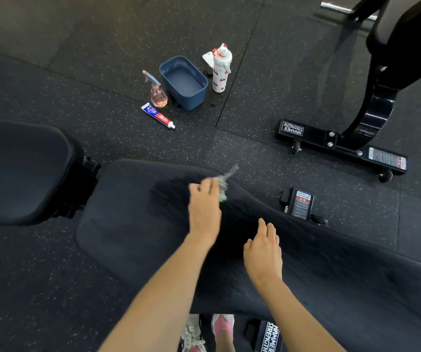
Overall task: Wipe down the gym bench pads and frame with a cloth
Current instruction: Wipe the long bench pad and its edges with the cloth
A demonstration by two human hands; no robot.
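Left grip (204, 207) pinches blurred pale-green item (222, 190) over matte pad (128, 224).

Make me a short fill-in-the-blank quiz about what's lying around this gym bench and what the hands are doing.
1. The tub between the spray bottle and the white bottle is ____ in colour.
2. The toothpaste tube lies flat on the ____.
3. The left hand holds a small blurred item; the right hand holds ____.

Missing words: blue; floor; nothing.
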